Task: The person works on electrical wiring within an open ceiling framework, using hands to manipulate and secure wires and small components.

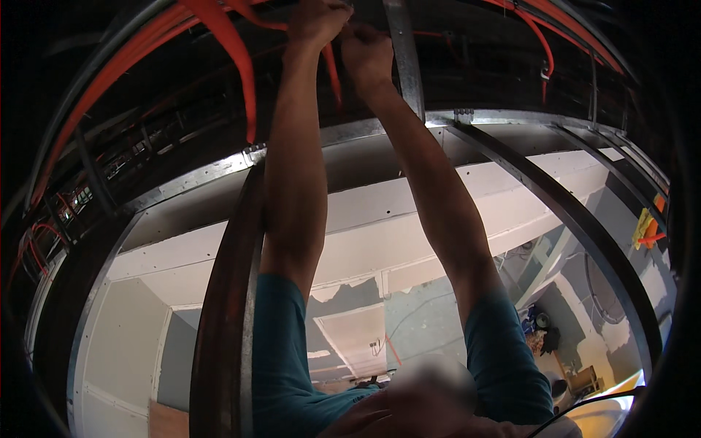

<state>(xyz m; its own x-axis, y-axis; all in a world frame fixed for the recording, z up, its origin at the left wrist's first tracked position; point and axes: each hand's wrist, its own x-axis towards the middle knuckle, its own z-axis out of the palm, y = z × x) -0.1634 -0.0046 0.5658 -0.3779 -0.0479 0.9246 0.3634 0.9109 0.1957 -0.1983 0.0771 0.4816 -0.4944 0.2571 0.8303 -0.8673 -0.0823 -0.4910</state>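
Both my arms, in teal sleeves, stretch up into a dark ceiling void. My left hand [318, 23] is at the top edge, fingers bent into a pinch; what it holds is hidden. Just right of it and slightly lower, my right hand [367, 57] is closed, its fingertips in shadow near the left one. An orange conduit [330, 73] hangs behind and between my hands, and another [244, 95] dangles left of them. A vertical metal strip [407, 69] stands beside my right hand. Below the hands runs a galvanised metal rail [188, 174].
Dark metal channels [226, 306] [555, 197] flank my arms. More orange conduits [102, 80] run along the left. Beyond the framing are white boards [365, 219] and the patched room below, with assorted items [544, 328] at the lower right. A yellow-and-orange object [646, 223] sits at the right.
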